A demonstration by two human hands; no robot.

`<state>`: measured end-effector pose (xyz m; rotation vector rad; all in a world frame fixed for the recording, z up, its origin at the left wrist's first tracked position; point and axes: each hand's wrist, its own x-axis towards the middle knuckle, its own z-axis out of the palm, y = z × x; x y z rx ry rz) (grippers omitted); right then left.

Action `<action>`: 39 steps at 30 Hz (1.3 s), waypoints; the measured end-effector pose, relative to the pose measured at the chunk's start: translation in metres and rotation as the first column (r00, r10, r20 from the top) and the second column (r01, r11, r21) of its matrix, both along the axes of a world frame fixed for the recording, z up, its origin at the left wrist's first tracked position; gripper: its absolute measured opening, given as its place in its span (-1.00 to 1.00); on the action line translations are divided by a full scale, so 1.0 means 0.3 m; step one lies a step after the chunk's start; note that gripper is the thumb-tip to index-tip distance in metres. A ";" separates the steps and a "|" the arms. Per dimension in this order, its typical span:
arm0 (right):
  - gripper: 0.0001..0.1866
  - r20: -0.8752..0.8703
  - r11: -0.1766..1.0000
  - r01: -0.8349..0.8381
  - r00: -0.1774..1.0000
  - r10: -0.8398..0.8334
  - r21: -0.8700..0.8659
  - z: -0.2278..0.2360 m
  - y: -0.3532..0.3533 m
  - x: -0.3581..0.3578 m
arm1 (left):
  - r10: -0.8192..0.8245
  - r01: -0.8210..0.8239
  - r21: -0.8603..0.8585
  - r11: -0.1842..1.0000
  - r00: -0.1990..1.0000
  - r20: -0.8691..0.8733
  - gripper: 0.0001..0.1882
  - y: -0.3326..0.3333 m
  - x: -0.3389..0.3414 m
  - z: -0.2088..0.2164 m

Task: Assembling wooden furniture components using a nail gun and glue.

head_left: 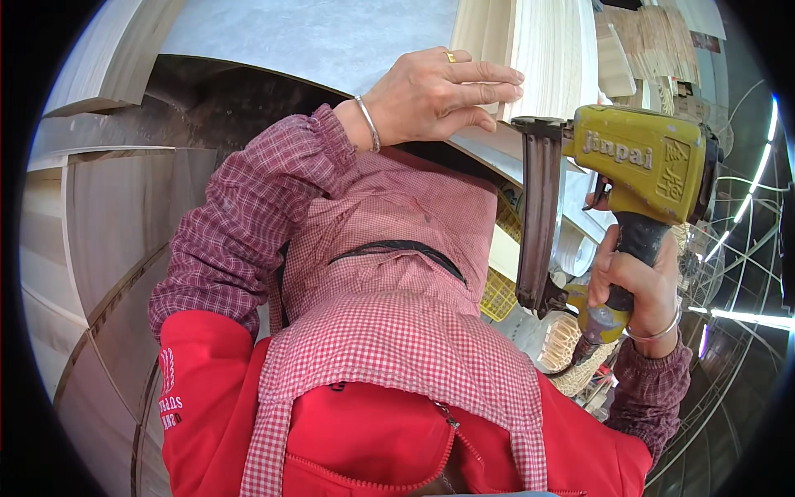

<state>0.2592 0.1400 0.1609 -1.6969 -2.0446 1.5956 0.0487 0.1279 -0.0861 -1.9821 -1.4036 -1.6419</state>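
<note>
My right hand [638,282] is wrapped round the black grip of a yellow-green nail gun [642,153], its fingers below the trigger. The gun's dark magazine [538,215] runs down toward my body. The nose end is close to the near end of a stack of thin pale wooden boards [553,62]; whether it touches cannot be made out. With fingers stretched out, my left hand [443,91] lies against the left side of that stack, fingertips at its near edge. It wears a gold-coloured ring, and a silver bangle circles the wrist.
A pale blue-grey work surface [306,37] extends beyond my left hand. More wooden pieces [654,41] are stacked at the far right. Large wooden panels [116,224] stand along the left. Yellow plastic baskets [498,294] sit low behind the gun, and a hose hangs from its grip.
</note>
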 end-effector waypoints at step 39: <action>-0.83 -0.133 0.955 0.226 0.970 -0.202 0.192 -0.069 0.083 0.237 | 0.072 -0.041 -0.074 0.996 0.876 0.477 -0.77 -0.108 0.115 -0.043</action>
